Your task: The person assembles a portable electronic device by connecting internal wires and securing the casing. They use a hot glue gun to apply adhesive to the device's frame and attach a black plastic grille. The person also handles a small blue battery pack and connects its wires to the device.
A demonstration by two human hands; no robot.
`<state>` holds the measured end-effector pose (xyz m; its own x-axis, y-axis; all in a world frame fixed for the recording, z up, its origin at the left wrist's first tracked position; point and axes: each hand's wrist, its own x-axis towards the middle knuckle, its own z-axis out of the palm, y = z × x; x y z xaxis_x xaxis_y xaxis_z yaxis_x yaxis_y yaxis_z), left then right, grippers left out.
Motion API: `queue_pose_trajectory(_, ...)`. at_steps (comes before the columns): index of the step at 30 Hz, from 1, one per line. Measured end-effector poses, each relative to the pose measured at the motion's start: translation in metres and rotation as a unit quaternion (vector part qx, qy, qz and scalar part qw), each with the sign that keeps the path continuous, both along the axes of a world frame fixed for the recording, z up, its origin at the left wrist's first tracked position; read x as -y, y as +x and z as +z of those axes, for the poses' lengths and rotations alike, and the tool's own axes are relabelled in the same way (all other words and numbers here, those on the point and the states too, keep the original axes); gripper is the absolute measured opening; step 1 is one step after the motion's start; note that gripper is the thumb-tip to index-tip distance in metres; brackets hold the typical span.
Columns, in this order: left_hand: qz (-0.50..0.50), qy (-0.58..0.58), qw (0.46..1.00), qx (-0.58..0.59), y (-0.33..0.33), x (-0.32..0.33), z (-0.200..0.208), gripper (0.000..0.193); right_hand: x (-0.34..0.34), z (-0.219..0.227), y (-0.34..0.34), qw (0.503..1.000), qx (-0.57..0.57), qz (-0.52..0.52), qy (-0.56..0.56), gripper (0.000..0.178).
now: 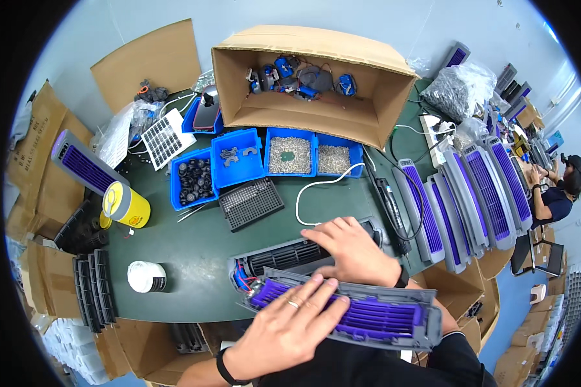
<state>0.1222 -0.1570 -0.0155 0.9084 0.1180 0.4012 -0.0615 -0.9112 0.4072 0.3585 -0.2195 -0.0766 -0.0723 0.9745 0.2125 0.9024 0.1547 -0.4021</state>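
One big green table [193,251] fills the middle, with pale walls behind it and brown boxes all around. At twelve o'clock sits a large open cardboard box [303,109] with blue parts inside. At three o'clock, grey panels with purple grilles [461,193] lean in a row. Square blue plastic bins [239,158] hold small metal bits. At six o'clock lies the long grey cover with purple slats [368,316]. The left hand [287,326] lies flat and open on it. The right hand [352,248] presses, fingers spread, on the ribbed grey fan body [284,255] behind it. A yellow can [128,205] stands at nine o'clock.
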Motion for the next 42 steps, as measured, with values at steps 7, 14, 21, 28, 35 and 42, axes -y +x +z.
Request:
queue_pose_trajectory(7, -0.074, -0.031, 0.978, -0.193, -0.013, -0.007, -0.009, 0.046, -0.065, 0.008, 0.026, 0.975, 0.074, -0.063, -0.202, 0.034)
queue_pose_trajectory(14, -0.063, -0.021, 0.968, -0.242, 0.008, 0.004, -0.034, 0.022, -0.094, -0.009, 0.018, 0.956, 0.108, -0.055, -0.268, 0.014)
queue_pose_trajectory(21, -0.038, -0.042, 0.973, -0.224, 0.018, -0.001, -0.038, 0.021, -0.096, -0.002, 0.024, 0.96, 0.11, -0.074, -0.247, 0.013)
queue_pose_trajectory(28, 0.041, -0.121, 0.961, -0.245, 0.028, 0.005, -0.033, 0.031, 0.0, 0.051, 0.048, 0.94, -0.301, -0.156, -0.031, 0.01)
queue_pose_trajectory(35, 0.071, -0.121, 0.957, -0.253, 0.037, -0.01, -0.054, 0.032, 0.093, 0.02, 0.038, 0.832, -0.518, -0.184, 0.073, 0.01)
queue_pose_trajectory(42, 0.093, -0.03, 0.974, -0.206, 0.044, -0.031, -0.059, 0.031, 0.109, -0.037, 0.01, 0.818, -0.493, -0.246, 0.165, 0.012)
